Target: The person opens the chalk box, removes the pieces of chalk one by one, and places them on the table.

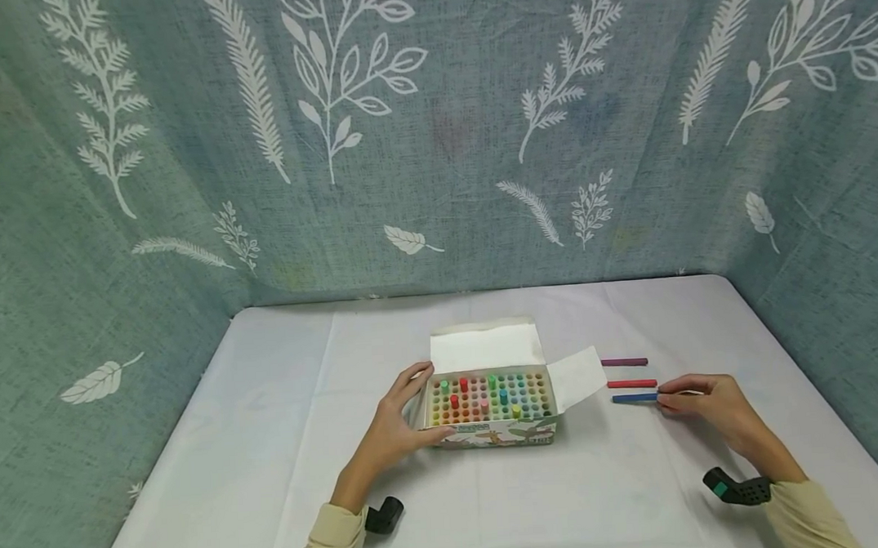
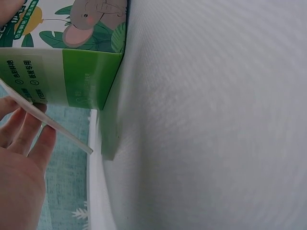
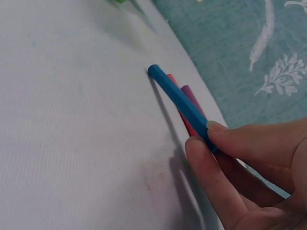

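A cardboard chalk box (image 1: 490,437) stands with its lid up, showing rows of holes and several coloured chalk ends poking out. My left hand (image 1: 394,427) grips the box's left end, thumb along the front and fingers behind the side flap (image 2: 53,123). To the right, my right hand (image 1: 717,409) pinches one end of a blue chalk stick (image 3: 177,98) between thumb and fingers. The stick's far end is at or close to the cloth. Beyond it lie a red chalk stick (image 1: 632,384) and a purple chalk stick (image 1: 624,362), roughly parallel.
The box's raised lid (image 1: 486,347) leans back, and its right flap (image 1: 577,376) sticks out near the chalk sticks. White cloth (image 1: 287,493) covers the table. A patterned green curtain (image 1: 448,143) hangs behind and along both sides.
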The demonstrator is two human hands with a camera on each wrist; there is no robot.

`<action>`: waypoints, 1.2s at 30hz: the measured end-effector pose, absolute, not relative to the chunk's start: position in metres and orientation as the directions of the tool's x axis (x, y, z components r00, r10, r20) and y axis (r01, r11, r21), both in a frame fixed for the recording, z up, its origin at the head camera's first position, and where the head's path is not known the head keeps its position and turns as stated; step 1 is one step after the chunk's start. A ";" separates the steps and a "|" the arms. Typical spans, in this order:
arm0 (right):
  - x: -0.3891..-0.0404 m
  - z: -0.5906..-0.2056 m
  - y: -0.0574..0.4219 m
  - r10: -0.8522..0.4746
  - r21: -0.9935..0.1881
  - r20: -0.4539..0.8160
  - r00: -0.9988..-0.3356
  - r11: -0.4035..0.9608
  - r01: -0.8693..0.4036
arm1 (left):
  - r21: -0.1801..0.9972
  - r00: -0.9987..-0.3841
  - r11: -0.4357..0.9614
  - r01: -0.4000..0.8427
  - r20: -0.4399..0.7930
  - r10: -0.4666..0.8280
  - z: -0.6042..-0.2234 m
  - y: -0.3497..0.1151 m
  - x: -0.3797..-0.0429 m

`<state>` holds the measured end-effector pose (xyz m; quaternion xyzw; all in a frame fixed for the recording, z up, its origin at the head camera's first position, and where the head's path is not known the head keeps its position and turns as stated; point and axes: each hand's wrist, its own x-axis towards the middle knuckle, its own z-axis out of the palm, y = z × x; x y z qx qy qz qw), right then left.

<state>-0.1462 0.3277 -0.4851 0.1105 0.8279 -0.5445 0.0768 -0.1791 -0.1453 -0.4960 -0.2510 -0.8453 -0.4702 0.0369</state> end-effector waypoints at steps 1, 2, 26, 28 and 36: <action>-0.147 -0.486 0.327 0.102 -0.883 -0.249 -0.963 0.384 0.269 | 0.776 -0.872 0.432 0.459 0.298 0.389 -0.496 -0.145 -0.179; -0.147 -0.486 0.327 0.105 -0.881 -0.249 -0.963 0.389 0.270 | 0.777 -0.872 0.432 0.458 0.298 0.388 -0.496 -0.145 -0.179; -0.144 -0.440 0.296 -0.004 -0.720 0.222 -0.975 0.674 -0.167 | 0.782 -0.876 0.438 0.443 0.276 0.395 -0.494 -0.144 -0.177; -0.143 -0.429 0.287 -0.027 -0.705 0.258 -0.966 0.678 -0.207 | 0.784 -0.878 0.440 0.438 0.270 0.395 -0.493 -0.144 -0.177; -0.143 -0.399 0.255 -0.082 -0.679 0.354 -0.931 0.662 -0.317 | 0.788 -0.886 0.446 0.424 0.259 0.384 -0.494 -0.145 -0.177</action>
